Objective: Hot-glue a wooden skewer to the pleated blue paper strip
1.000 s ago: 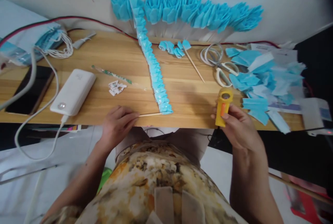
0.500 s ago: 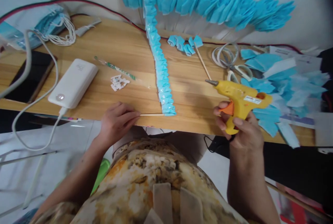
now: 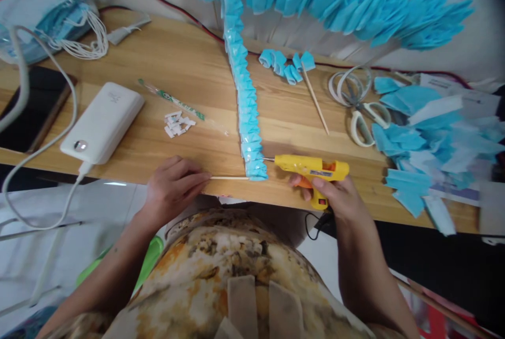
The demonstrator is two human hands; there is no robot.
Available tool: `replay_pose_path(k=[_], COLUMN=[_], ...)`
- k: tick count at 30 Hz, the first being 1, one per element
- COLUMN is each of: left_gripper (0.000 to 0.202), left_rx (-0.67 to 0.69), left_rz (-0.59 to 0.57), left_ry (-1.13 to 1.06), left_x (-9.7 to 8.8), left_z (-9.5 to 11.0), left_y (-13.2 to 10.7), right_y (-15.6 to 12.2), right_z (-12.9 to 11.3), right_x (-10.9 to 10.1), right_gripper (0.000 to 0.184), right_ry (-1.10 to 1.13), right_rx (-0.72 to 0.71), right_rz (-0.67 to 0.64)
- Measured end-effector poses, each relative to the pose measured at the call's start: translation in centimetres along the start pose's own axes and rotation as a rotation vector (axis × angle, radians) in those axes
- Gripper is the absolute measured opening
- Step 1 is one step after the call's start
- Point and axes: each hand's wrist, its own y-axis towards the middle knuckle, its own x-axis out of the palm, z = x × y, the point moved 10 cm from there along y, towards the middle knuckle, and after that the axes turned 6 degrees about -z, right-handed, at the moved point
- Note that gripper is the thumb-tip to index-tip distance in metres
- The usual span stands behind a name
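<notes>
My right hand (image 3: 335, 197) grips a yellow glue gun (image 3: 311, 168) with an orange trigger. Its nozzle points left and touches the near end of a long strip of folded blue paper (image 3: 246, 102). That strip runs from the wall to the front edge of the wooden table (image 3: 189, 71). My left hand (image 3: 173, 184) is closed in a pinch on a thin wooden stick (image 3: 231, 177) that sticks out of the strip's near end.
A white power bank (image 3: 101, 123) with a cable and a dark phone (image 3: 35, 108) lie at the left. Small white scraps (image 3: 177, 123), a second stick (image 3: 315, 98), scissors (image 3: 361, 113) and a heap of blue paper pieces (image 3: 426, 139) lie around. Blue paper fans (image 3: 347, 2) line the wall.
My right hand turned the glue gun sideways and brought it left and down, until its nozzle reached the strip's near end. My left hand stayed on the stick.
</notes>
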Motion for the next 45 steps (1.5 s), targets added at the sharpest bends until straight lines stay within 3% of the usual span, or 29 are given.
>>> replay_pose_path(k=[15,22,33,45], left_gripper=[0.011,0.013,0.013,0.013], left_rx=[0.000,-0.014,0.016,-0.035], left_rz=[0.006,0.000,0.013,-0.014], left_ry=[0.010,-0.003,0.028,0.033], left_x=[0.0,0.0,0.0,0.2], left_z=[0.0,-0.1,0.1,-0.2], left_y=[0.2,0.0,0.0,0.0], right_y=[-0.4,-0.4,-0.4,-0.6], right_z=[0.9,0.1,-0.1,0.3], right_x=[-0.3,0.0,0.0,-0.2], right_gripper=[0.055,0.050,0.051,0.044], right_ry=[-0.009,-0.030,-0.033,0.018], right_rx=[-0.004,-0.078,-0.040,-0.112], right_rz=[0.056,0.030,0.084,0.069])
